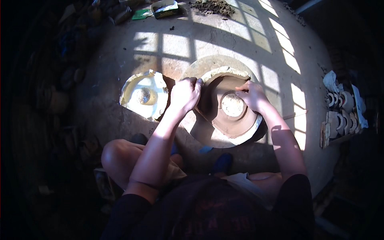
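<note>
A plaster mould (pixel 250 133) with brown clay (pixel 236 126) lining its inside sits on a round grey slab (pixel 217 60) at the middle. It has a pale raised centre (pixel 232 105) ringed by clay. My left hand (pixel 187 93) has its fingers curled over the mould's left edge, partly hiding it. My right hand (pixel 252 96) is inside the right side, thumb and fingers bent close together beside the centre ring; what lies between them is unclear. A second cream plaster piece (pixel 131 89) with a round middle boss (pixel 143 96) rests on the floor to the left.
A heap of dark lumps (pixel 212 8) and an open box (pixel 164 9) lie at the back. Curved mould pieces (pixel 343 120) are stacked along the right. Dim clutter (pixel 56 96) lines the left. My feet, one in a blue shoe (pixel 222 163), are below the slab.
</note>
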Action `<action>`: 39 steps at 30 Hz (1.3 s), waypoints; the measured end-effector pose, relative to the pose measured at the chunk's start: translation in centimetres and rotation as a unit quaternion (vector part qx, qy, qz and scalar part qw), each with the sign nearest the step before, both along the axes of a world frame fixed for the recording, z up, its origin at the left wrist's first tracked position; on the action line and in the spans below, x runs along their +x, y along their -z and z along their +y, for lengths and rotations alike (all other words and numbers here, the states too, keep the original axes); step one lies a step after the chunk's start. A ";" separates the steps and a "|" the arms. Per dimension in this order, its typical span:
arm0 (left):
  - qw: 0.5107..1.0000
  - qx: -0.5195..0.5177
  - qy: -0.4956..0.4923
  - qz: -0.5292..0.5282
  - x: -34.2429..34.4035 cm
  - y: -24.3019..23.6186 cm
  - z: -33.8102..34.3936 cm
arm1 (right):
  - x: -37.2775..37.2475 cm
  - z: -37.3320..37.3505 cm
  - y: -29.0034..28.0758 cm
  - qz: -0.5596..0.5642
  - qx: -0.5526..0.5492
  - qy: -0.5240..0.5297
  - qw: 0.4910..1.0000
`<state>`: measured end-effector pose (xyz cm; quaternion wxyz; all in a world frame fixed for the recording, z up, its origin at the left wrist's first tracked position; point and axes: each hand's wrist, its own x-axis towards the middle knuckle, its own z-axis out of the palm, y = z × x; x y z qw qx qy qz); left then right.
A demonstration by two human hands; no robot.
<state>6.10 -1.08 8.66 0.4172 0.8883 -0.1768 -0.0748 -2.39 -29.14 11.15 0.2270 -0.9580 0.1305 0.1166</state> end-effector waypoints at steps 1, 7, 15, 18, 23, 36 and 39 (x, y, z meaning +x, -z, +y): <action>1.000 0.002 0.002 0.009 0.1 -0.2 0.0 | -0.2 -0.2 0.3 -0.023 -0.005 -0.002 1.000; 0.998 0.040 0.022 0.034 0.1 0.1 0.4 | 0.3 -0.1 -0.3 0.039 0.048 0.052 0.997; 0.980 0.122 0.112 0.108 1.0 -0.1 1.2 | 0.3 -0.1 -0.8 0.008 0.013 0.022 1.000; 0.991 0.094 0.044 0.080 1.2 -0.3 1.0 | 0.5 -0.8 -0.6 0.032 0.064 0.042 0.997; 0.995 0.021 0.091 0.047 0.5 1.4 0.5 | -0.4 -1.4 1.2 -0.016 0.029 0.043 0.999; 0.973 0.092 0.151 0.150 0.9 3.2 0.8 | -2.2 0.9 0.5 -0.060 0.045 0.155 0.985; 0.961 0.097 0.183 0.185 1.2 1.6 0.9 | -3.2 0.1 2.1 -0.126 0.014 0.103 0.986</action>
